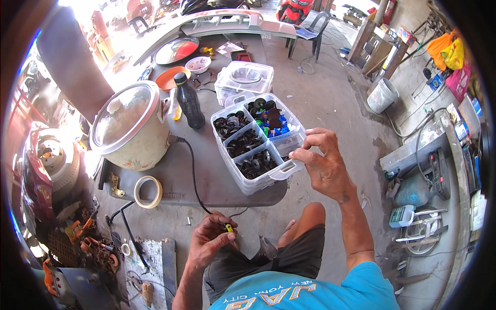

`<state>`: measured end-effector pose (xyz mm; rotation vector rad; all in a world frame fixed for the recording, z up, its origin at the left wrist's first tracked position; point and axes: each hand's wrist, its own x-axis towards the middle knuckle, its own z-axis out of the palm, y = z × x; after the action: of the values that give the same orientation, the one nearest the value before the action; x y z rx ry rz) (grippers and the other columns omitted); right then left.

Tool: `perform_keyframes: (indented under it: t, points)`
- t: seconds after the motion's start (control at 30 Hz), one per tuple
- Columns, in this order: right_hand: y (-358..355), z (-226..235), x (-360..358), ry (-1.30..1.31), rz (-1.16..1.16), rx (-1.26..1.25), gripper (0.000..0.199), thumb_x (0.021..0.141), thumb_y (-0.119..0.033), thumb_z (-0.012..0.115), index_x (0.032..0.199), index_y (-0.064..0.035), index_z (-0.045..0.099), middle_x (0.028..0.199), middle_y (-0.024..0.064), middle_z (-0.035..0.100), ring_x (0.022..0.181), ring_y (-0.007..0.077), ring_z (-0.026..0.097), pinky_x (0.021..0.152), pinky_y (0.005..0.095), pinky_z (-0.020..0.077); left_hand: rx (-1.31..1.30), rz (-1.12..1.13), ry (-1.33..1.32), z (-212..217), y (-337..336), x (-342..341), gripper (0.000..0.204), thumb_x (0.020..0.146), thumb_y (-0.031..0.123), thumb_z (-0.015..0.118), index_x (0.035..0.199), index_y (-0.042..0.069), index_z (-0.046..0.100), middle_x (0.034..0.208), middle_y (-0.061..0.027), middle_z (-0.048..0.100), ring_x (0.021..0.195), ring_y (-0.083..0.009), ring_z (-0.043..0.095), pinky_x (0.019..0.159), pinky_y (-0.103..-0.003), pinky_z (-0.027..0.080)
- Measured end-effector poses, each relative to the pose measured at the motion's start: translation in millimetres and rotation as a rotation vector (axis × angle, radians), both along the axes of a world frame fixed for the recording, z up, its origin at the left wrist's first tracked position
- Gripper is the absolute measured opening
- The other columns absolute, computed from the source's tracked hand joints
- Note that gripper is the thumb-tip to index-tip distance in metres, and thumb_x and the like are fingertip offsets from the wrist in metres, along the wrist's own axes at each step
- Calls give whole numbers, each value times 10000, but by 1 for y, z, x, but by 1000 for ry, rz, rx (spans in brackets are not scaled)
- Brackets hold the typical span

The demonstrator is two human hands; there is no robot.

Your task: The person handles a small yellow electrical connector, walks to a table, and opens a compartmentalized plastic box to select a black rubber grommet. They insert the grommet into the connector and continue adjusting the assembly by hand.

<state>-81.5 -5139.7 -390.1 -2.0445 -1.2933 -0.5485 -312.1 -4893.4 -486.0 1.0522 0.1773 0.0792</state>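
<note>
My left hand (206, 238) is in front of the table edge, above my lap, its fingers pinched on a small yellow piece (230, 228) with a dark end. My right hand (326, 161) hovers at the right rim of a clear plastic organizer box (233, 173), thumb and forefinger pressed together. Whether anything lies between those fingertips is too small to tell. Black plastic clips (257, 164) fill several compartments of the box. A far compartment holds blue and green clips (273, 123) with black ones. The compartment nearest my right hand shows mostly bare bottom.
Left on the table (222, 194) stand a lidded rice cooker (135, 126), a dark bottle (189, 101) and a tape roll (148, 191). The cooker's black cord (192, 160) runs off the near edge. Behind the organizer sits another clear box (243, 77). A bumper (217, 23) spans the far end.
</note>
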Motion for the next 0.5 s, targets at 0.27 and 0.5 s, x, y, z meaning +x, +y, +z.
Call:
perform_keyframes:
  t: [0.27, 0.5]
  points:
    - [2, 0, -8, -33, -15, 5, 476, 764, 138, 736, 1110, -189, 741, 1073, 43, 548, 1242, 317, 509, 1028, 444, 469, -14, -28, -45, -4, 0, 2, 305, 901, -61, 741, 1179, -11, 627, 1147, -111, 691, 1008, -171, 704, 903, -318, 591]
    - [6, -7, -26, -9, 5, 11, 525, 754, 81, 767, 1168, -240, 744, 1110, 22, 540, 1245, 281, 477, 1046, 433, 375, -5, -34, -47, -4, -3, 3, 303, 901, -49, 747, 1177, -13, 628, 1139, -115, 701, 1001, -175, 701, 879, -322, 597]
